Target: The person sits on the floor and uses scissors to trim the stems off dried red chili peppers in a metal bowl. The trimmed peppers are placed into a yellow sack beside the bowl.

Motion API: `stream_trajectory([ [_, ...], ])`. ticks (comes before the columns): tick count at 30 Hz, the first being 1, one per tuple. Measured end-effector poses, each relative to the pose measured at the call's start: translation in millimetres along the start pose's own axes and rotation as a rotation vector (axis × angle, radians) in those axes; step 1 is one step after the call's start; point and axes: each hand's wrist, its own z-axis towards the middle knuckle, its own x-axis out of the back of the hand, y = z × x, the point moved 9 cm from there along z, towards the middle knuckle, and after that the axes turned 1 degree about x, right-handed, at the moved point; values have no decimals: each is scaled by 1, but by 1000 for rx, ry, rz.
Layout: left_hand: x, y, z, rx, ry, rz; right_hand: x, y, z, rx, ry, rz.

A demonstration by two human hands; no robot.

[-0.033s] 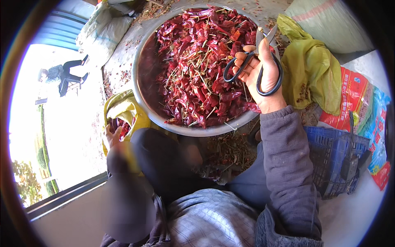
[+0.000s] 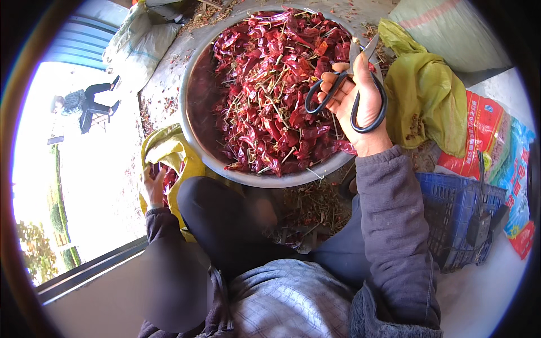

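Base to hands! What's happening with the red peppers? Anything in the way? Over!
Right hand holding black-handled scissors, blades parted. Left hand at yellow sack, grip unclear. Red peppers heaped in round basin. Left knee hides part of sack.

Looks like a farm work area: a wide basin [image 2: 197, 121] of red chillies [image 2: 276, 107], bulging sacks [image 2: 453, 36], a plastic crate [image 2: 442, 211], plant scraps [image 2: 315, 205] strewn over the floor [image 2: 178, 61].

Scissors [image 2: 337, 84] being held in right hand [image 2: 363, 107], blades apart.
The left hand [image 2: 152, 187] is being held at the mouth of a yellow bag [image 2: 194, 165]; red peppers [image 2: 279, 98] are being contained in a metal basin [image 2: 270, 181].
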Motion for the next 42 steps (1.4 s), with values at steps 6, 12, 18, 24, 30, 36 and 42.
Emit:
stream_trajectory([
  [6,-130,145,69,-448,-263,75,5,0,-1,-18,2,15],
  [12,-260,228,142,-423,-399,-114,17,-3,-22,-81,19,65],
  [18,-308,294,209,-374,-224,-249,28,-6,-42,-60,4,80],
  [24,-367,293,221,-20,-546,-423,27,-8,-49,-58,63,-28],
  [30,-342,275,220,-310,-350,-69,6,-6,-45,-88,15,17],
  [36,-324,299,131,-423,-571,-170,-6,5,-40,-104,-43,5],
  [42,-252,372,-4,-958,-405,289,0,25,-24,-108,-7,-111],
])
